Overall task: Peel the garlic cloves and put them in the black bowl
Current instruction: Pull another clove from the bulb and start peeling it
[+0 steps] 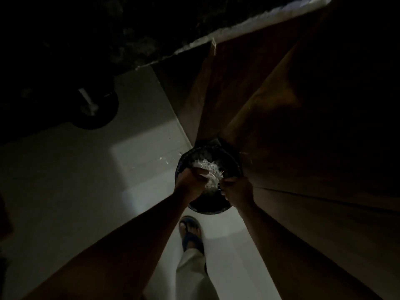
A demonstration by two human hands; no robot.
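Two hands meet over a dark round container in the head view, the only view there is. It sits low on the pale floor point(65, 191), against a brown cabinet front point(281, 105). Whether it is the black bowl point(229, 156) of the task or a bin for waste, I cannot tell in this dim light; I call it the black bowl with that doubt.

Left hand point(190, 180) has its fingers curled round a bunch of white papery garlic skins point(208, 172); right hand point(237, 188) is curled too, pinching the near edge of the same bunch, just above the bowl's inside. No whole garlic clove shows plainly; any cloves are hidden under the skins or lost in shadow.

Several white flakes point(166, 160) already lie on the floor just left of the rim, so more spilling looks like the main risk: the skins are light, and a loose grip or a release near the rim would scatter them outside. If peeled cloves are in the bunch, poor light could let them go in with the waste, or skins in with the cloves. A sandalled foot point(191, 232) stands close to the bowl's near side, and a step forward could knock it.
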